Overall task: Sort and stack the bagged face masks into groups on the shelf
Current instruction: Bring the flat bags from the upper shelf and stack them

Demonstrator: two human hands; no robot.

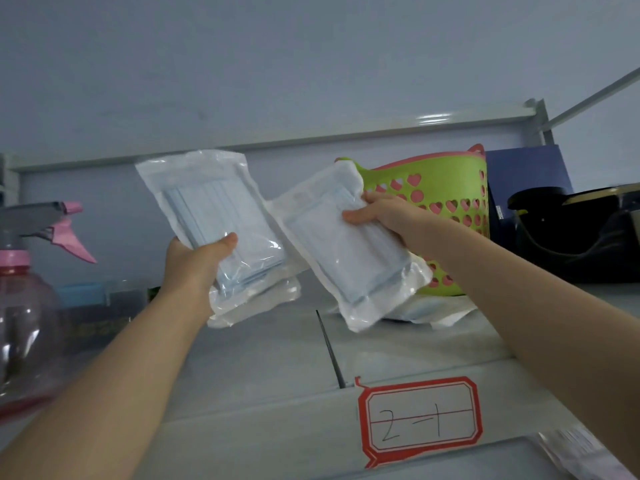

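My left hand (pixel 197 261) grips a clear bag of light blue face masks (pixel 211 209) by its lower edge, held up above the shelf (pixel 263 358). My right hand (pixel 377 211) grips a second bag of blue masks (pixel 349 258) at its upper right side, tilted, just right of the first. Another bagged mask pack (pixel 256 303) lies on the shelf under the left bag. More bagged masks (pixel 436 311) lie on the shelf below the right bag, in front of the basket.
A green basket with pink heart holes (pixel 446 192) stands behind my right hand. A pink spray bottle (pixel 31 289) stands at the left. A black bag (pixel 581 237) and a dark blue box (pixel 526 174) sit at the right. A red-bordered label reading 2-1 (pixel 419 419) marks the shelf edge.
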